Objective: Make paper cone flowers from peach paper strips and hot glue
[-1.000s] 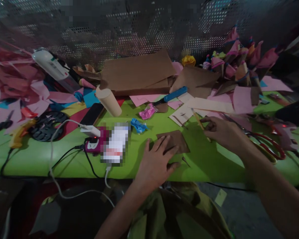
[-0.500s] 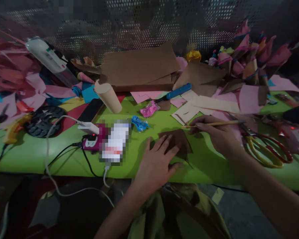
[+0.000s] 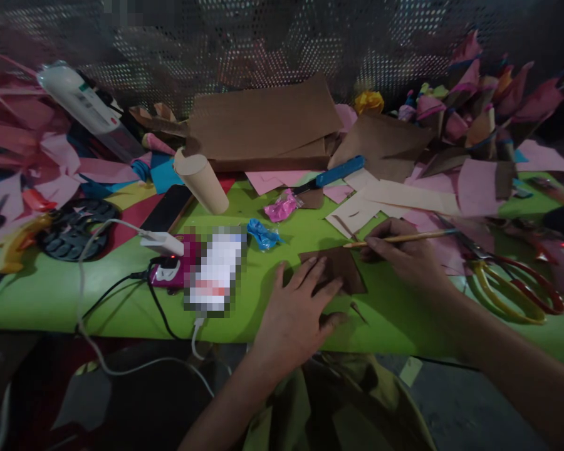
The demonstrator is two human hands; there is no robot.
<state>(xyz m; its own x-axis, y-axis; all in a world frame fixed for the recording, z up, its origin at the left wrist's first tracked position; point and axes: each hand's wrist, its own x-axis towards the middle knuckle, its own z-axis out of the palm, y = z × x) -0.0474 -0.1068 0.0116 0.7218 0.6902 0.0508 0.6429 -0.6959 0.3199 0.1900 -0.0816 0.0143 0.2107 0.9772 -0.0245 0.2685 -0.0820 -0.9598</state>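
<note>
My left hand lies flat with spread fingers on a small brown piece of paper, which rests on the green tabletop. Part of the paper is hidden under the fingers. Just above the paper's right corner, my right hand grips a pencil, its tip pointing left. Close to my left thumb lies a thin dark sliver. Past the fingertips of my left hand are a blue crumpled wrapper and a pink one.
Scissors with yellow and red handles lie right of my right hand. To the left are a lit phone, a purple power strip, a cardboard tube and a tape gun. Behind sit a blue cutter and a cardboard box.
The view has shifted slightly. My right hand and the pencil have barely moved, and the pencil tip stays by the paper's corner. My left hand remains on the paper.
</note>
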